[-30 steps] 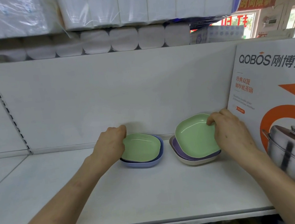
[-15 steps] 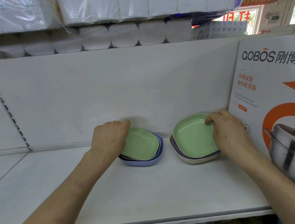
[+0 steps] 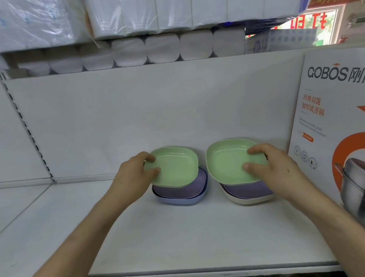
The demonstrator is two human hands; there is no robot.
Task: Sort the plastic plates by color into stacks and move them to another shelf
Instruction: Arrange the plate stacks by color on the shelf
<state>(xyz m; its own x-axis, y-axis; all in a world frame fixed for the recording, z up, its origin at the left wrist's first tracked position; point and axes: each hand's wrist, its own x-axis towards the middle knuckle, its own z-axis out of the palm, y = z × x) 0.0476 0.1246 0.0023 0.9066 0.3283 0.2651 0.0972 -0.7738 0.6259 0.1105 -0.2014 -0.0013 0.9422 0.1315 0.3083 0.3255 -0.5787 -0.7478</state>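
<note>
Farthest left of the pot carton (image 3: 343, 120), the left hand (image 3: 133, 178) grips the near-left rim of 1 green plate (image 3: 178, 166), thumb and a fingertip curled over the edge; its other fingers are hidden beneath. That plate is raised and tilted above its stack, which sits on the white shelf (image 3: 165, 238) well left of the carton: 1 purple plate (image 3: 182, 189) nested in 1 blue plate (image 3: 179, 201), both partly covered by the green one.

Nearer the carton, a second green plate (image 3: 227, 160) is held above the second stack, 1 purple plate (image 3: 246, 190) inside 1 cream plate (image 3: 247, 200). The right hand (image 3: 273, 169), just left of the carton, pinches this green plate's right edge, 2 fingertips lying on its inner face and the rest out of sight behind it. That makes 6 plates in view: 2 green, 2 purple, 1 blue, 1 cream.

The carton stands on the shelf, its right side cut off by the frame. It reads "GOBOS", followed by "刚博" and a cropped third character; 2 short red lines of Chinese below are hard to read. It pictures 1 steel pot with a lid.

Above and left of the carton runs a row of white wrapped packs (image 3: 162, 48), blurred at its left end.
</note>
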